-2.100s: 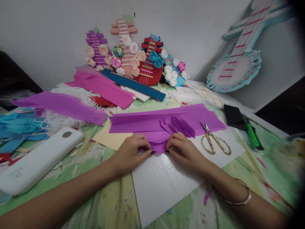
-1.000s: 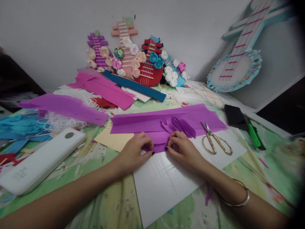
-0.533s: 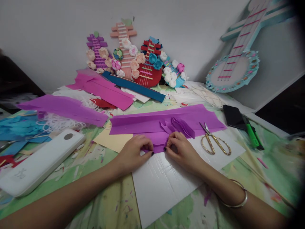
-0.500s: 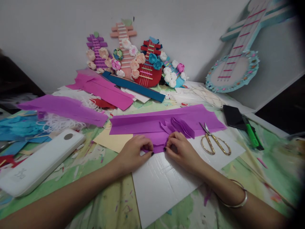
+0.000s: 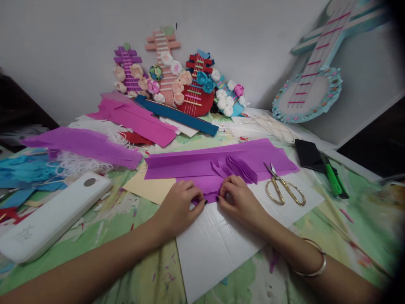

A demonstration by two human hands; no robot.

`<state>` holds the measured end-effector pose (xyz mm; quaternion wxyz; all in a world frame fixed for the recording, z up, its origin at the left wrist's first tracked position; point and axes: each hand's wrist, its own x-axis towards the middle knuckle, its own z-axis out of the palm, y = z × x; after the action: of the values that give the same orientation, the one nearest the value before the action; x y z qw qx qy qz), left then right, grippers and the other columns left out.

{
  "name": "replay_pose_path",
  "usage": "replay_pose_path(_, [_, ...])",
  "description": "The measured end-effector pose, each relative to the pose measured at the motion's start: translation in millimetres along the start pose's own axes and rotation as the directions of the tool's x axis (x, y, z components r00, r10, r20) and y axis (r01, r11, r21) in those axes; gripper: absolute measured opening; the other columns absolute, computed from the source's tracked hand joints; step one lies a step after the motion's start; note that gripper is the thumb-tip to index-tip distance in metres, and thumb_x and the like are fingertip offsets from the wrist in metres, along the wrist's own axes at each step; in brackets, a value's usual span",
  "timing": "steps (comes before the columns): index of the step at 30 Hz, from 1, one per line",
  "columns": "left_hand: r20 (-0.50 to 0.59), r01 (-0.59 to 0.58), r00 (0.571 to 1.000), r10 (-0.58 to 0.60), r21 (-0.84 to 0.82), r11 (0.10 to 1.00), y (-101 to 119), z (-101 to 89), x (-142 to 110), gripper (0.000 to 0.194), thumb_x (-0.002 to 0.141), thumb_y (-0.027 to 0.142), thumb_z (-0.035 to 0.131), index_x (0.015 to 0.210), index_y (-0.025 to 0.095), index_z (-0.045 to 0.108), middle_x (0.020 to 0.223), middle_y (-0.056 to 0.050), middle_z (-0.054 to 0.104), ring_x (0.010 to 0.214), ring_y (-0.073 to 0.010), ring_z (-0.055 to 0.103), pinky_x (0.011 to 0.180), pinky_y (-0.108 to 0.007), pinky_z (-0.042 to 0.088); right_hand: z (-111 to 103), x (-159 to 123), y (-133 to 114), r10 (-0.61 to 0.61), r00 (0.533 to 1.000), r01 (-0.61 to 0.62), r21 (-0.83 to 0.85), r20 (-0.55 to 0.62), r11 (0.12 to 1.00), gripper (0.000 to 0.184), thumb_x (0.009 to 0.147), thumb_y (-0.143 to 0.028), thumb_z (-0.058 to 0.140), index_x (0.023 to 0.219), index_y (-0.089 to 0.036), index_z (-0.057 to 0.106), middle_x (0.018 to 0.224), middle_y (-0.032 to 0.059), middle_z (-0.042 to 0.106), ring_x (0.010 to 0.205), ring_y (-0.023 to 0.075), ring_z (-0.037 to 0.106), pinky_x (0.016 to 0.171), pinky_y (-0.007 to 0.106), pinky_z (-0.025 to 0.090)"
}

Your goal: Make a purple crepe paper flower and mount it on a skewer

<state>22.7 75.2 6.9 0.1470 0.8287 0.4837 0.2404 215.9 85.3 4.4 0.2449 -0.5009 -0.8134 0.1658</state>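
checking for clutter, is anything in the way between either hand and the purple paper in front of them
Nothing visible does: the left hand and right hand both touch the near edge of the purple paper. The scissors lie to the right of the right hand, not between.

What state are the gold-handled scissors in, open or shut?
The scissors are slightly open: their blade tips and handles stand apart.

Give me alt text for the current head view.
A person's left grip and right grip pinch the near edge of purple paper over a white board. Gold-handled scissors lie to the right, and guitar-shaped crafts stand by the wall behind.
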Motion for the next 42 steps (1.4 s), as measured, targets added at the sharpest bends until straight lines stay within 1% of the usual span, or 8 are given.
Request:
replay_pose_path(6, [-0.058, 0.041, 0.998, -0.032, 0.174, 0.984, 5.5, 10.2, 0.2, 0.019, 0.082, 0.026, 0.053, 0.066, 0.016, 0.055, 0.074, -0.005, 0.055, 0.073, -0.0197, 0.048, 0.07, -0.035, 0.037, 4.5, -5.9, -1.5, -0.146, 0.978, 0.141, -0.046, -0.152, 0.989, 0.014, 0.073, -0.004, 0.055, 0.076, -0.017, 0.057, 0.084, 0.0065, 0.052, 0.083, 0.0205, 0.045, 0.07, 0.032, 0.04])
replay_pose_path(10, [-0.041, 0.04, 0.999, -0.032, 0.193, 0.98, 5.9, 10.4, 1.9, 0.02, 0.082, 0.028, 0.052, 0.066, 0.017, 0.055, 0.075, -0.006, 0.055, 0.074, -0.0201, 0.049, 0.069, -0.035, 0.037, 5.4, -9.0, -1.3, -0.35, 0.924, 0.337, -0.104, -0.152, 0.936, 0.02, 0.08, -0.005, 0.053, 0.075, -0.019, 0.067, 0.077, 0.0056, 0.052, 0.076, 0.0182, 0.043, 0.063, 0.03, 0.036])
replay_pose_path(12, [-0.029, 0.041, 0.999, -0.036, 0.191, 0.981, 5.5, 9.6, 2.2, 0.02, 0.083, 0.028, 0.051, 0.067, 0.017, 0.054, 0.076, -0.006, 0.055, 0.074, -0.0203, 0.049, 0.069, -0.035, 0.037, 5.6, -10.6, -0.5, -0.39, 0.908, 0.376, -0.112, -0.152, 0.92, 0.023, 0.081, -0.006, 0.053, 0.072, -0.02, 0.07, 0.071, 0.0053, 0.051, 0.073, 0.0176, 0.042, 0.061, 0.029, 0.035])
replay_pose_path(17, [-0.009, 0.04, 0.999, -0.039, 0.167, 0.985, 5.1, 8.1, 2.0, 0.019, 0.082, 0.027, 0.051, 0.067, 0.017, 0.053, 0.077, -0.006, 0.055, 0.074, -0.02, 0.049, 0.069, -0.034, 0.037, 4.0, -13.8, 2.6, -0.308, 0.936, 0.297, -0.088, -0.168, 0.951, 0.022, 0.079, -0.008, 0.055, 0.071, -0.018, 0.072, 0.067, 0.0046, 0.048, 0.07, 0.017, 0.042, 0.06, 0.03, 0.034])
replay_pose_path(24, [-0.012, 0.045, 0.999, -0.043, 0.168, 0.985, 6.0, 7.3, 2.0, 0.019, 0.082, 0.027, 0.051, 0.066, 0.017, 0.053, 0.076, -0.006, 0.054, 0.075, -0.0207, 0.048, 0.07, -0.035, 0.037, -1.2, -15.0, -3.4, -0.426, 0.889, 0.407, -0.135, -0.165, 0.903, 0.027, 0.081, -0.006, 0.048, 0.083, -0.017, 0.073, 0.068, 0.0061, 0.051, 0.069, 0.0171, 0.041, 0.058, 0.029, 0.034])
replay_pose_path(29, [-0.016, 0.038, 0.999, -0.036, 0.173, 0.984, 4.6, 6.8, 2.1, 0.022, 0.083, 0.028, 0.051, 0.063, 0.017, 0.05, 0.075, -0.005, 0.05, 0.073, -0.0193, 0.046, 0.066, -0.033, 0.035, 0.5, -15.1, -6.0, -0.341, 0.931, 0.311, -0.205, -0.129, 0.928, 0.025, 0.078, -0.006, 0.051, 0.071, -0.016, 0.073, 0.062, 0.0058, 0.049, 0.067, 0.0177, 0.041, 0.057, 0.031, 0.032])
replay_pose_path(36, [-0.002, 0.071, 0.997, -0.071, 0.016, 0.997, -2.8, 0.7, 2.0, 0.018, 0.079, 0.019, 0.053, 0.065, 0.018, 0.043, 0.077, -0.002, 0.046, 0.07, -0.0168, 0.045, 0.063, -0.03, 0.034, 2.3, -16.4, -0.1, -0.215, 0.962, 0.203, -0.088, -0.17, 0.975, 0.022, 0.078, -0.008, 0.055, 0.073, -0.018, 0.073, 0.064, 0.0051, 0.053, 0.068, 0.0175, 0.045, 0.059, 0.03, 0.036])
replay_pose_path(42, [0.027, 0.094, 0.995, -0.093, -0.033, 0.995, -6.1, -2.9, 0.3, 0.014, 0.076, 0.013, 0.052, 0.066, 0.018, 0.043, 0.078, -0.001, 0.046, 0.072, -0.0167, 0.044, 0.065, -0.029, 0.033, 1.6, -17.1, 2.2, -0.296, 0.939, 0.284, -0.092, -0.176, 0.954, 0.024, 0.08, -0.008, 0.053, 0.078, -0.019, 0.074, 0.063, 0.0043, 0.052, 0.067, 0.017, 0.045, 0.059, 0.03, 0.036])
